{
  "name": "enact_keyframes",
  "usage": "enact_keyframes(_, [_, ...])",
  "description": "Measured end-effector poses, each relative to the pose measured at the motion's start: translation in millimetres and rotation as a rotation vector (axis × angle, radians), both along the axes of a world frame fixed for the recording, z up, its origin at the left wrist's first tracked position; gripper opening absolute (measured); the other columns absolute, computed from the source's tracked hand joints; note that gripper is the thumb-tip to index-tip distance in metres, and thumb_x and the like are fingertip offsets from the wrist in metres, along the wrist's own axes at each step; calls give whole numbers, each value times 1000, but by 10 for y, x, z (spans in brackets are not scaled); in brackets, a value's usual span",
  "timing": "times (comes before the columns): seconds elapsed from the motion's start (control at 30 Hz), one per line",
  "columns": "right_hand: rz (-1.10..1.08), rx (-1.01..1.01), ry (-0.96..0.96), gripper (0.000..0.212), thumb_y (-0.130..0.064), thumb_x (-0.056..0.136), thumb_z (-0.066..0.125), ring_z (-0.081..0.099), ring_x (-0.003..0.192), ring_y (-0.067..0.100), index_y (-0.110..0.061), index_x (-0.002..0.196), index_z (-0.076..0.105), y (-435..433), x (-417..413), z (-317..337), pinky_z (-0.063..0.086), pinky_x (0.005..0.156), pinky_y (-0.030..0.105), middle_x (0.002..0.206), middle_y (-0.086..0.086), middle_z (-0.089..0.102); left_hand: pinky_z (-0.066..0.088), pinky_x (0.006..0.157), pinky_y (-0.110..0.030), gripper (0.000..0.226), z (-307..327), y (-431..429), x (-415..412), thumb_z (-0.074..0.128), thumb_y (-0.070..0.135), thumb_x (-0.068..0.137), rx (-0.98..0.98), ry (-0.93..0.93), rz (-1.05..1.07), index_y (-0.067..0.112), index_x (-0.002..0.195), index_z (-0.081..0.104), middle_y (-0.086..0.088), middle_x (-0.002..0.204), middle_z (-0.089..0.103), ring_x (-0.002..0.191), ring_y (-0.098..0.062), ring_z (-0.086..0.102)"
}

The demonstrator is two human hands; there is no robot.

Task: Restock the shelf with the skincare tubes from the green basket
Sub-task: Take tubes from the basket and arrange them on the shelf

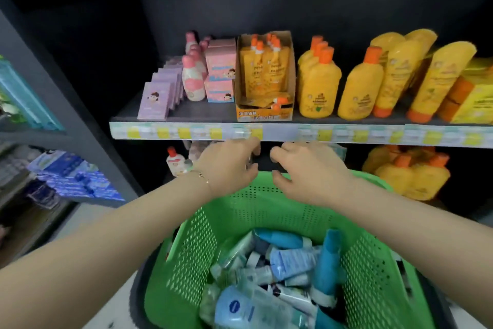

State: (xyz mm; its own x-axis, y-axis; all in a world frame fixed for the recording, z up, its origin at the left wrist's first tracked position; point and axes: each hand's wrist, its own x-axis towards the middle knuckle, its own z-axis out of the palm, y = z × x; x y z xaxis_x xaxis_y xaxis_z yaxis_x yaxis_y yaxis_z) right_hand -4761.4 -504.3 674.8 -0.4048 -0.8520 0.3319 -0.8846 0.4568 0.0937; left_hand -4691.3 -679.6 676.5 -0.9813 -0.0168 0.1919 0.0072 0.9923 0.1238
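1. The skincare tubes (280,272) lie heaped in the bottom of the green basket (370,262), blue and pale ones crossing each other, one blue tube standing nearly upright at the right side.
2. The green basket sits in front of the shelving, its perforated far wall close under both hands.
3. The left hand (229,166) reaches past the basket's far rim toward the lower shelf, fingers curled; whether it holds anything cannot be told, since the fingertips are blurred and partly hidden.
4. The right hand (306,171) is just beside it, fingers bent and loosely spread, with something pale behind them; a grip cannot be confirmed.
5. A thin bracelet (200,175) circles the left wrist.
6. The price strip (280,132) of the upper shelf runs just above both hands.
7. On that shelf stand orange bottles (320,91), a carton of orange pouches (264,78), pink boxes (220,72) and lilac boxes (157,102).
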Motion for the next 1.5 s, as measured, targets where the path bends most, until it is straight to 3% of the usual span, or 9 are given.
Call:
enact_keyframes(0.3, [-25, 149, -126, 26, -37, 92, 43, 61, 91, 24, -19, 108, 55, 106, 40, -655, 43, 66, 33, 95, -2, 59, 53, 78, -36, 30, -846, 194, -49, 56, 34, 88, -14, -443, -104, 24, 116, 54, 3, 107, 63, 98, -22, 61])
enact_keyframes(0.63, [-40, 312, -263, 25, -34, 95, 44, 58, 77, 20, -16, 107, 55, 94, 55, -1015, 44, 59, 30, 83, -3, 51, 55, 71, -37, 28, -1593, 274, 59, 55, 28, 88, 45, -844, -175, 18, 114, 57, 0, 84, 57, 83, -26, 62])
enact_keyframes(0.77, [-47, 361, -341, 27, -35, 95, 46, 61, 81, 22, -15, 110, 55, 64, 55, -1096, 55, 67, 38, 84, -3, 52, 55, 84, -40, 32, -1902, 215, 131, 57, 30, 91, 36, -993, -158, 13, 118, 59, -5, 106, 63, 93, -25, 63])
enact_keyframes(0.9, [-59, 416, -423, 29, -39, 95, 49, 60, 83, 20, -18, 113, 57, 38, 46, -1179, 55, 69, 37, 94, -2, 59, 51, 63, -27, 10, -2128, 168, 242, 58, 22, 93, 25, -1132, -98, 14, 87, 57, 1, 81, 55, 68, -15, 56])
enact_keyframes(0.97, [-69, 433, -455, 29, -40, 94, 51, 60, 83, 20, -19, 113, 57, 35, 33, -1205, 55, 71, 37, 96, -2, 60, 49, 63, -23, 12, -2217, 167, 333, 56, 19, 94, 3, -1183, -86, 9, 102, 57, 1, 80, 50, 65, -12, 51])
enact_keyframes(1.03, [-78, 437, -478, 29, -41, 94, 51, 60, 83, 20, -19, 113, 57, 35, 15, -1220, 56, 72, 39, 95, -2, 60, 50, 69, -26, 20, -2292, 183, 393, 54, 17, 95, 1, -1209, -102, 11, 114, 54, 2, 80, 48, 66, -11, 49])
enact_keyframes(1.27, [-89, 440, -535, 30, -43, 94, 52, 59, 84, 21, -20, 113, 57, 37, -20, -1245, 55, 74, 39, 94, -2, 59, 51, 60, -26, 16, -2395, 237, 374, 63, 20, 90, 108, -1128, -31, 15, 82, 51, -2, 79, 54, 69, -18, 55])
enact_keyframes(1.37, [-76, 443, -557, 33, -43, 95, 52, 59, 89, 21, -20, 118, 57, 33, -28, -1242, 54, 77, 39, 93, -4, 53, 56, 80, -35, 18, -2362, 255, 367, 69, 24, 86, 180, -1127, -8, 12, 94, 57, -7, 96, 63, 88, -24, 62])
enact_keyframes(1.5, [-79, 452, -584, 33, -44, 94, 53, 58, 91, 22, -22, 119, 56, 41, -38, -1254, 53, 77, 37, 95, -3, 54, 45, 76, -28, 30, -2262, 269, 283, 71, 21, 84, 290, -1026, -59, 14, 111, 62, -3, 101, 59, 88, -18, 52])
